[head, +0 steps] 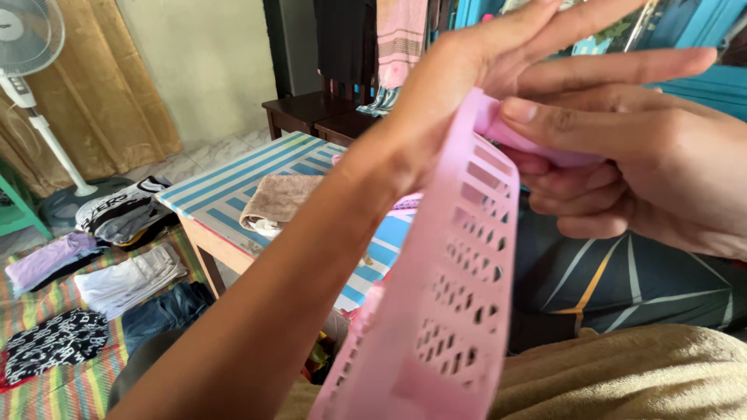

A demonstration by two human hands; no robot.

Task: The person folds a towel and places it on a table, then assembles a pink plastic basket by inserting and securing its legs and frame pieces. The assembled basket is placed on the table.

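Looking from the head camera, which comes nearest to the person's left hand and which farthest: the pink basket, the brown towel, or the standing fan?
1. Pink basket, touching the left hand.
2. Brown towel, lower left on the striped table.
3. Standing fan, far left by the curtain.

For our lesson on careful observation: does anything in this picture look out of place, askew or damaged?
The pink perforated plastic panel is held up tilted between both hands, the left hand and right hand pinching its top edge. No break shows on it. Folded clothes lie on the striped floor mat rather than on the striped table.
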